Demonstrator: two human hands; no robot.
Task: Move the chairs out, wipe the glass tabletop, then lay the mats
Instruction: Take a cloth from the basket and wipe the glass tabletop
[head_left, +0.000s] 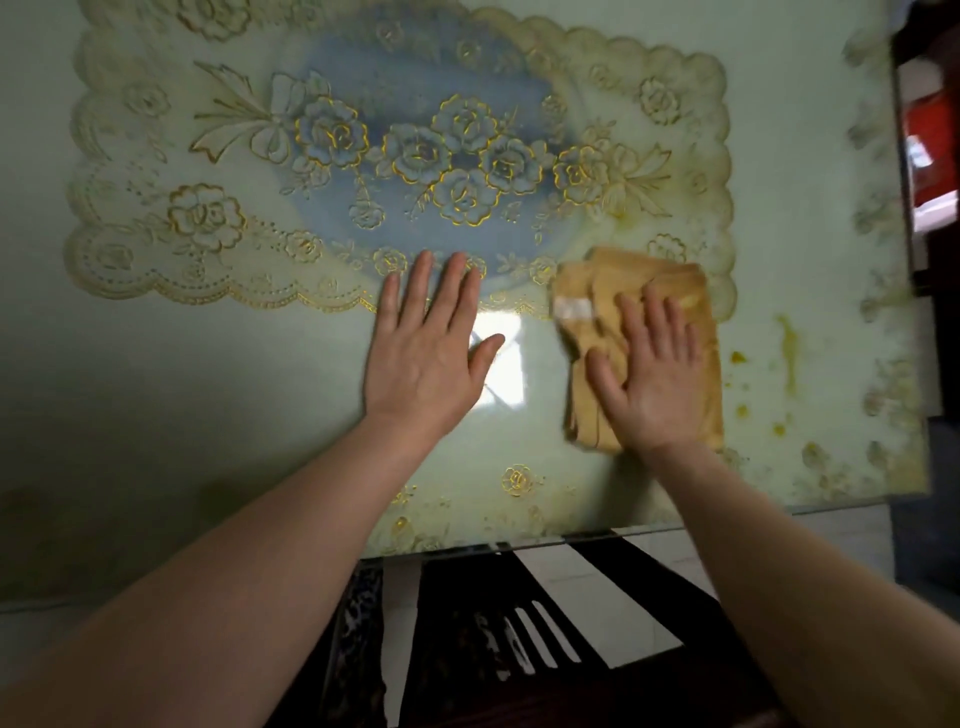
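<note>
Two bare forearms come in from the lower edge of the view toward the glass tabletop (156, 364), and nothing is worn on either of them as far as they show: no sleeve edge or cuff appears anywhere along their length. The left hand (426, 358), over the tabletop's near middle, carries no glove, ring or wristband. The right hand (657, 379), nearer the tabletop's right edge, is equally bare, with no ring, strap or band at the wrist. The fingernails on both hands look short and plain, though slight blur makes any finer detail hard to tell.
</note>
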